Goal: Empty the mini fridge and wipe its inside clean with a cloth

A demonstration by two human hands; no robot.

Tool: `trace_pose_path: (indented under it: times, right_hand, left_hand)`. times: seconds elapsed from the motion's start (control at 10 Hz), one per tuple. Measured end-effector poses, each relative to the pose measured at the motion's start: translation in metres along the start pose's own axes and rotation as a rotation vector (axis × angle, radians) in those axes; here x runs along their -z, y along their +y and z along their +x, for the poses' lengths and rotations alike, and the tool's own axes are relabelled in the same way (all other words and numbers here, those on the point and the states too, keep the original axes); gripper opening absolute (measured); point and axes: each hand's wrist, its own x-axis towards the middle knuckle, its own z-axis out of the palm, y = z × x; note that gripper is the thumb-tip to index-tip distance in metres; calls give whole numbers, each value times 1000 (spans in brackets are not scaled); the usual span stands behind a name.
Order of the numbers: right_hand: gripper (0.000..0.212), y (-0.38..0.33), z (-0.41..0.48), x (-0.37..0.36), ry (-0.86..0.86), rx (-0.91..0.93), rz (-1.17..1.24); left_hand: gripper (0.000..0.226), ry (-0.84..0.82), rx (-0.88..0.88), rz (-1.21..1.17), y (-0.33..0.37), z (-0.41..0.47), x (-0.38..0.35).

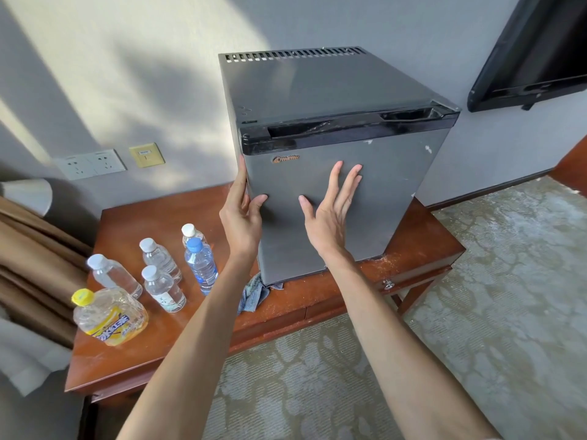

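Mini fridge stands shut on a wooden table; left hand clasps its door's left edge, right hand lies flat, fingers straight, against its front. Blue cloth sits at its front-left corner, water bottles further left.

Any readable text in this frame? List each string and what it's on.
"WelWay", as best it reads: small orange logo on the mini fridge door.
Yellow-label bottle: large blue Chinese characters, tilted, not legible with confidence.
Water bottles: label print too small to read.
Yellow wall plate: small tag, blurred.
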Motion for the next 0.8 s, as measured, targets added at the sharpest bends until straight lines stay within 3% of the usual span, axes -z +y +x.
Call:
trace_pose_path:
  times: [0.5, 0.7, 0.8]
  right_hand:
    - [86, 11, -3, 21, -115, 66, -71]
    - [81, 37, -5, 43, -213, 199, -176]
    - [80, 53, -22, 54, -331, 196, -82]
  left_hand:
    - [77, -30, 121, -33, 10, -3, 0]
    - [92, -99, 189, 30, 31, -16, -3]
    - [89, -102, 269, 108, 38, -49, 9]
